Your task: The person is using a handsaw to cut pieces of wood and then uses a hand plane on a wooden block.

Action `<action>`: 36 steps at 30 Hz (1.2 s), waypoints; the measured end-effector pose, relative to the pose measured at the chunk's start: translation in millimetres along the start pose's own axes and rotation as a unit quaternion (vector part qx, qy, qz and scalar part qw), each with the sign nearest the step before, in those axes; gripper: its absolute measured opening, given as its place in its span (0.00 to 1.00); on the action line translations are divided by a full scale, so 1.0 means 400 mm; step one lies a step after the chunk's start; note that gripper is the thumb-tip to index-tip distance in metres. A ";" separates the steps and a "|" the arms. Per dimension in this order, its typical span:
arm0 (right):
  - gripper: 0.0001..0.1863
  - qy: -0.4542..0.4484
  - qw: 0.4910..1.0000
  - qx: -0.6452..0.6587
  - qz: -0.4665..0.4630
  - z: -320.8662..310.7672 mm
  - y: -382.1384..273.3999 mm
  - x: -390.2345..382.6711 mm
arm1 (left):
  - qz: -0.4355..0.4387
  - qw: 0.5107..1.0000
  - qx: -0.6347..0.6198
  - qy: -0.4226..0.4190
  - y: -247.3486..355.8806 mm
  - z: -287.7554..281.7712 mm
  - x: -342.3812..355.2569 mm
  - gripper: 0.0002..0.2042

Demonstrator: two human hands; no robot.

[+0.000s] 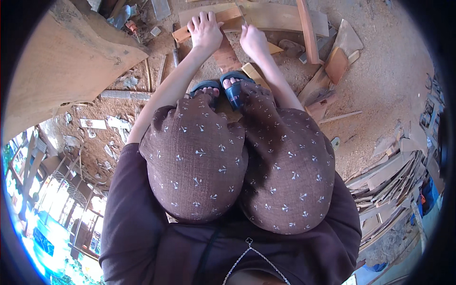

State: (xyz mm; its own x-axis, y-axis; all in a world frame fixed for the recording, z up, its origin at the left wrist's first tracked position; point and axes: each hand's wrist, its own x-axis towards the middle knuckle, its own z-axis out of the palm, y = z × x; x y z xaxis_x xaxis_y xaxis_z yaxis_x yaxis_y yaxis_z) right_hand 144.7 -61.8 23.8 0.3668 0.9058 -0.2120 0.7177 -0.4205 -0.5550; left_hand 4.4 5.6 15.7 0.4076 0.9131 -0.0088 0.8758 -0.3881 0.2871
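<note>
Nearest the camera, two knees in brown patterned cloth (237, 161) are being kept drawn up in a squat, and just beyond them two dark blue sandals (223, 90) are being planted on a reddish wooden strip (227, 56) that is lying on the sawdust-covered ground (380, 76). Further out, the left hand (205, 31) is being pressed flat, fingers spread, onto an orange-brown slat (228, 16) set crosswise at the far end of the strip. Beside it, the right hand (253, 40) is being held curled around a thin tool (244, 21) whose kind cannot be told; its fingers are being kept closed. Slipping is judged likely: loose sawdust under the wood is being left in place, so the slat could be pushed sideways and the tool driven toward the spread fingers. Offcuts (337, 61) are lying close by, where a shifting foot could be caught
</note>
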 end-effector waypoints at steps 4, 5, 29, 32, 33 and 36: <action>0.20 -0.032 0.998 0.022 0.055 0.032 0.052 -0.191 | 0.001 1.000 0.005 0.004 -0.033 0.000 -0.011 0.19; 0.20 -0.031 0.998 0.019 0.054 0.013 0.064 -0.210 | 0.010 1.000 0.002 0.012 -0.021 0.002 -0.009 0.19; 0.24 -0.076 0.996 0.004 0.049 -0.021 0.052 -0.145 | 0.030 0.998 0.022 0.046 -0.011 0.007 0.006 0.17; 0.24 -0.091 0.994 -0.007 0.059 -0.028 0.066 -0.138 | 0.019 0.999 0.021 0.030 -0.012 0.009 0.002 0.18; 0.25 -0.088 0.994 -0.007 0.062 -0.034 0.070 -0.140 | 0.025 0.999 0.021 0.028 -0.012 0.009 0.003 0.18; 0.24 -0.082 0.995 0.021 0.048 -0.043 0.075 -0.141 | 0.035 0.998 0.039 0.037 -0.006 0.008 0.006 0.18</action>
State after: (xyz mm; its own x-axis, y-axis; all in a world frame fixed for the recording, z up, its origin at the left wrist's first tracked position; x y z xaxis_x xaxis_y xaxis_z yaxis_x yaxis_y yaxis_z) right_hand 155.7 -126.4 32.7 0.3283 0.8591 -0.3927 0.6568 -0.5064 -0.5587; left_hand 4.1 8.3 12.0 0.4506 0.8891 0.0805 0.8644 -0.4570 0.2096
